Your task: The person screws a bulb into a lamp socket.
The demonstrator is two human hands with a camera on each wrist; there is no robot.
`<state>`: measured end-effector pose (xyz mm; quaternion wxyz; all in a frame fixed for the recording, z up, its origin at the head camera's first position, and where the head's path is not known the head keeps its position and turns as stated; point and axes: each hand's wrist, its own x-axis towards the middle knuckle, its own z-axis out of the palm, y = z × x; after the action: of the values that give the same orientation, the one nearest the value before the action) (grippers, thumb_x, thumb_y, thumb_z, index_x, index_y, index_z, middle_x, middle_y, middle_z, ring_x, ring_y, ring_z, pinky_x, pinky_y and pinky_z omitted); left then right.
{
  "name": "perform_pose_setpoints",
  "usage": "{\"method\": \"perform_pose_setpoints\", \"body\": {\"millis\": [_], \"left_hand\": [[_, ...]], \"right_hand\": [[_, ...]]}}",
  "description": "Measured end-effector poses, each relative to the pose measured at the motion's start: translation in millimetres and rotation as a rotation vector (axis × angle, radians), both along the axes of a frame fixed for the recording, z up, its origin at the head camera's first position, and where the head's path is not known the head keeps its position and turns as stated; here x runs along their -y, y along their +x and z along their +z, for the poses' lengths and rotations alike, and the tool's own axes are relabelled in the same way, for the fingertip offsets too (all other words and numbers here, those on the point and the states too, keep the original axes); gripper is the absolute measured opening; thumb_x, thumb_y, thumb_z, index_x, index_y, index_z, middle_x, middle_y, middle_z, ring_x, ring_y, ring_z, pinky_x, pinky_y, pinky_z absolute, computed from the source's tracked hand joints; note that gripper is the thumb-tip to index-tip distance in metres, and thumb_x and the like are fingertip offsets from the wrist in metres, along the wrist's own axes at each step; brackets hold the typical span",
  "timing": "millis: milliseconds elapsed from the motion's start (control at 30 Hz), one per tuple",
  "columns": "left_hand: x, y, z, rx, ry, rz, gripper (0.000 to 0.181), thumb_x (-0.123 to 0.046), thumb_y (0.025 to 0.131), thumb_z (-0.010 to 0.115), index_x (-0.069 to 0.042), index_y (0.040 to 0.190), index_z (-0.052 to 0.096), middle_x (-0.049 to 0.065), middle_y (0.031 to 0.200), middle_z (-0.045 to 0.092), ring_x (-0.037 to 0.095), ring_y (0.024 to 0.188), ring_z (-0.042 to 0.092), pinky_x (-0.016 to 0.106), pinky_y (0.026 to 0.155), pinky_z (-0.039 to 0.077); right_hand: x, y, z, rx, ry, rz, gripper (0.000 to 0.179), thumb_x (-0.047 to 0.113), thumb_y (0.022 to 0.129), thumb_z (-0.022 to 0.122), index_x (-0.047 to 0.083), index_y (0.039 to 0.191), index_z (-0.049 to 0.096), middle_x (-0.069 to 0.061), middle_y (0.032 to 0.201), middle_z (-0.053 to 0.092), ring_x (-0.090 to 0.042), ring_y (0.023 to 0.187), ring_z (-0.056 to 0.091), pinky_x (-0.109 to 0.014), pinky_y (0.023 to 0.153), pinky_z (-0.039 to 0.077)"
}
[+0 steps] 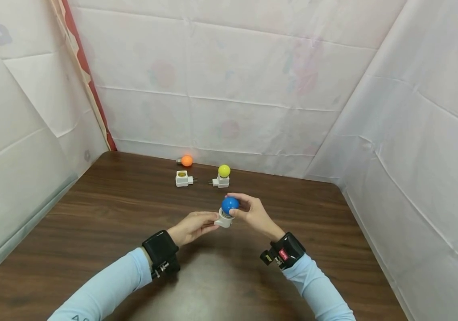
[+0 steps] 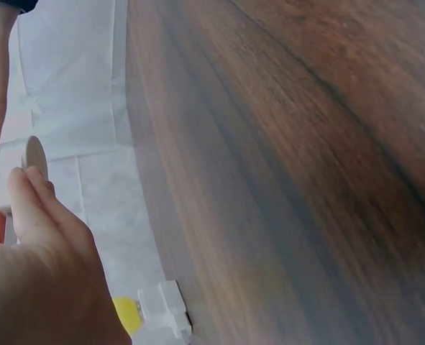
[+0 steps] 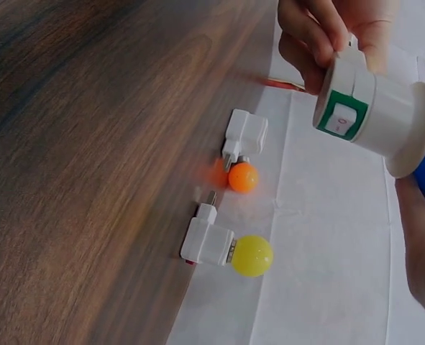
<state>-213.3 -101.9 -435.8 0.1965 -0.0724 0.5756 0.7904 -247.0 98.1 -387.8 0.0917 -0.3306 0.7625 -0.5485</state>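
Just below the centre of the head view, a round white socket point(image 1: 224, 221) is being gripped by the left hand point(image 1: 194, 226), which is reaching in from the lower left, its fingers and thumb being closed on the socket's left side. Directly above the socket's mouth, a blue bulb point(image 1: 230, 204) is being pinched between the thumb and fingers of the right hand point(image 1: 256, 216), which is coming in from the lower right. The bulb is thus being kept between the two hands, with its base being set at the socket's mouth; how deeply it is being seated cannot be told. In the right wrist view, a green-framed switch point(image 3: 341, 119) is being shown on the socket's side at the upper right, and the bulb is being cut off by the right edge. Part of the bulb is being covered by the right fingers, and the socket's left end is being hidden by the left hand. Beyond the hands, above the centre of the head view, a yellow bulb point(image 1: 224, 170) is being held upright by a square white socket point(image 1: 223, 182). To its left, a second square socket point(image 1: 181, 180) is being seen with its mouth uncovered, and just behind it an orange bulb point(image 1: 187, 161) is lying on its side on the brown table point(image 1: 132, 205).
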Motion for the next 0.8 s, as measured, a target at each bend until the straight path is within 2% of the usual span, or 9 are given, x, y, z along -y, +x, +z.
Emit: {"method": "perform_pose_setpoints", "body": {"millis": [233, 467, 633, 733, 800], "left_hand": [[-6.2, -0.4, 4.9, -0.01, 0.019, 0.06, 0.041, -0.007, 0.09, 0.057, 0.011, 0.125, 0.047, 0.011, 0.106, 0.059, 0.012, 0.089, 0.061, 0.021, 0.087, 0.054], [-11.2, 0.3, 6.9, -0.031, -0.002, 0.063, 0.04, -0.008, 0.09, 0.056, 0.01, 0.124, 0.048, 0.016, 0.115, 0.056, 0.014, 0.093, 0.061, 0.023, 0.089, 0.053], [-10.2, 1.4, 6.8, -0.032, -0.013, 0.059, 0.038, -0.006, 0.09, 0.056, 0.011, 0.123, 0.049, 0.015, 0.112, 0.058, 0.013, 0.092, 0.061, 0.024, 0.089, 0.053], [-9.1, 1.3, 6.2, -0.032, -0.021, 0.039, 0.039, -0.006, 0.089, 0.056, 0.012, 0.123, 0.049, 0.014, 0.11, 0.059, 0.013, 0.091, 0.061, 0.024, 0.089, 0.054], [-8.5, 1.0, 5.5, -0.032, -0.026, 0.022, 0.039, -0.006, 0.089, 0.056, 0.012, 0.123, 0.049, 0.013, 0.11, 0.058, 0.013, 0.091, 0.061, 0.025, 0.089, 0.054]], "right_hand": [[4.4, 13.3, 11.0, -0.045, -0.049, -0.189, 0.045, 0.012, 0.078, 0.072, 0.003, 0.12, 0.057, -0.017, 0.118, 0.058, -0.031, 0.105, 0.059, -0.038, 0.088, 0.055], [6.9, 23.9, 17.4, -0.136, -0.052, -0.252, 0.046, 0.01, 0.076, 0.074, -0.004, 0.116, 0.056, -0.018, 0.114, 0.058, -0.029, 0.106, 0.058, -0.036, 0.088, 0.055], [5.6, 24.6, 18.1, -0.131, -0.043, -0.215, 0.045, 0.008, 0.078, 0.072, -0.001, 0.118, 0.055, -0.019, 0.118, 0.055, -0.031, 0.108, 0.056, -0.041, 0.091, 0.053], [2.7, 22.7, 17.0, -0.131, -0.043, -0.108, 0.046, 0.004, 0.082, 0.066, -0.002, 0.125, 0.05, -0.021, 0.126, 0.049, -0.034, 0.114, 0.051, -0.047, 0.096, 0.049], [-0.1, 19.6, 15.3, -0.123, -0.044, -0.008, 0.046, 0.0, 0.087, 0.06, -0.004, 0.129, 0.045, -0.022, 0.132, 0.044, -0.035, 0.119, 0.046, -0.05, 0.099, 0.045]]}}
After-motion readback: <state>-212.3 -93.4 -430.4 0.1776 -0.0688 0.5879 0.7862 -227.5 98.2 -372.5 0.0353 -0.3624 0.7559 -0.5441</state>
